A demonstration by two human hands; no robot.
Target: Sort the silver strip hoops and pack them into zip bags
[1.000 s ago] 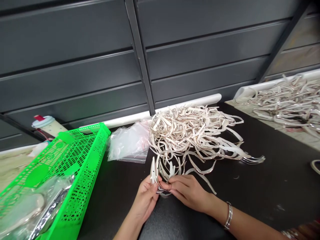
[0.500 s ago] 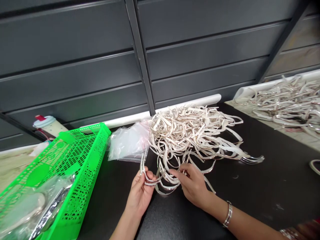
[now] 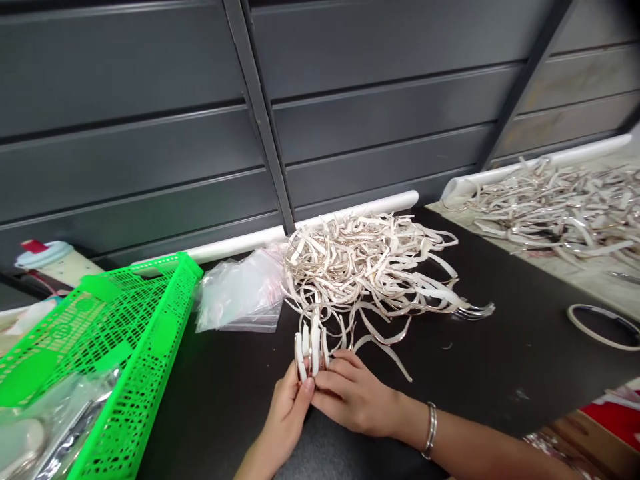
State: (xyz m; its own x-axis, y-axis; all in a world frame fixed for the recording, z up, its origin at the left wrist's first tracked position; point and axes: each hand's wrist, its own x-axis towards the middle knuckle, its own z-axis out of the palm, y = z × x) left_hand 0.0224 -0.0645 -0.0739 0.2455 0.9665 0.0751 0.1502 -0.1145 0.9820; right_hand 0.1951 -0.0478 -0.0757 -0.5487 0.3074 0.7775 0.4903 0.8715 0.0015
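Several curved white-and-silver strips [image 3: 315,345] stand upright between my hands, in front of a large tangled pile of similar strips [image 3: 350,260]. My left hand [image 3: 291,401] grips them from the left, its thumb pressed against their lower ends. From the right, my right hand [image 3: 350,393] closes its fingers on the same strips; a silver bangle [image 3: 431,430] is on that wrist. Flat clear plastic bags [image 3: 240,290] lie left of the pile, on the black table [image 3: 225,400].
A green perforated basket [image 3: 145,353] with bagged items stands at the left, a lidded cup [image 3: 60,263] behind it. Another strip pile [image 3: 565,207] lies at the far right, with a pale ring [image 3: 603,327] nearer. Grey panels [image 3: 150,67] rise behind.
My right hand has moved left, away from the pile, and meets my left hand. The held strips now stand upright in a bunch. The view has shifted to the right.
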